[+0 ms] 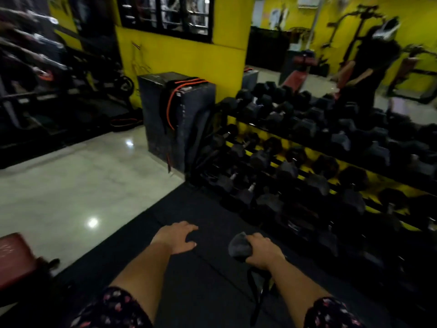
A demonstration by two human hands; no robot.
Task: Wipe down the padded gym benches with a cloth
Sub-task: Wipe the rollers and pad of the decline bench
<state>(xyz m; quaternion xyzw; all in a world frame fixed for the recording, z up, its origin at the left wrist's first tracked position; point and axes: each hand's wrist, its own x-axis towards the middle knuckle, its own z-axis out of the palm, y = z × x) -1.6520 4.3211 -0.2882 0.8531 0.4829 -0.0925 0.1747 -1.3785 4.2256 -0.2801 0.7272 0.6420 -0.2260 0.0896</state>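
Observation:
My right hand point(261, 253) grips a bunched dark grey cloth point(240, 247) low in the middle of the view, above the black floor mat. My left hand point(176, 236) hangs beside it with relaxed, spread fingers and holds nothing. A red padded bench point(14, 259) shows only its end at the lower left edge. Another red padded bench point(295, 78) stands far back on the right, blurred.
A yellow rack full of black dumbbells point(307, 157) fills the right side. A black plyo box point(175, 119) with orange-edged straps stands against the yellow wall. Weight machines point(47, 79) line the left. A person point(369, 74) stands far right. Pale tiled floor point(82, 181) lies left.

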